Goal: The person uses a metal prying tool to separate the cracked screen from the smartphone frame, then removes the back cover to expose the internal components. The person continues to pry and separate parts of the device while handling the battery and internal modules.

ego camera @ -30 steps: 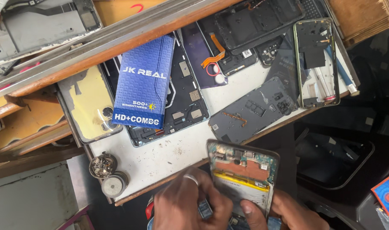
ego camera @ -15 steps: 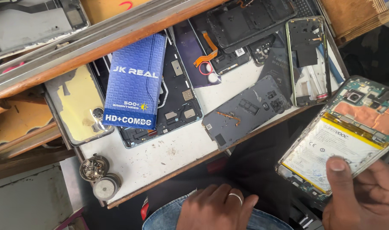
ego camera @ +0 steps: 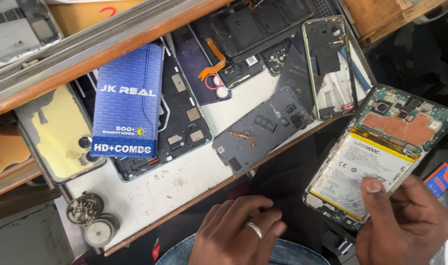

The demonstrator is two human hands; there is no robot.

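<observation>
Nearest, the left hand (ego camera: 236, 233), a ring on one finger, rested empty and loosely curled on the lap, while the right hand (ego camera: 405, 225) gripped the opened phone (ego camera: 378, 152) by its near end, thumb pressed on the white battery. The phone was held off the bench's right edge. Farther left on the white bench (ego camera: 184, 181) lay a grey back cover (ego camera: 263, 130) and a blue box (ego camera: 128, 100).

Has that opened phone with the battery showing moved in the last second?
Yes. The opened phone, held in the right hand, went from the white worktop's front edge out to the right, off it.
</observation>
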